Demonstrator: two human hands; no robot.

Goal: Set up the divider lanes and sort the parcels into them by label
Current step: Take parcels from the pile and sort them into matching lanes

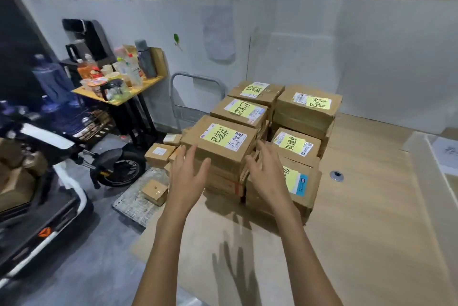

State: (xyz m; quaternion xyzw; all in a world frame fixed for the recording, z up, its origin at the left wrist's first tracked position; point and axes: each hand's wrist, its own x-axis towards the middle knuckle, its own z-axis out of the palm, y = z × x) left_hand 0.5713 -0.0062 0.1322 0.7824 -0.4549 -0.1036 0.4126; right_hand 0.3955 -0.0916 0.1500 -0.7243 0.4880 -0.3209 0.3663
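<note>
The left hand (188,177) and right hand (267,177) are hovering with fingers spread, holding nothing, and flanking the top box (223,154) of the nearest stack on the table (366,219). Gripping it squarely by both sides, label upward, looks wisest, since further stacks (307,107) are crowding close behind.

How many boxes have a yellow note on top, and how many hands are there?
Boxes with a yellow note: 6
Hands (left hand, right hand): 2
Total: 8
</note>
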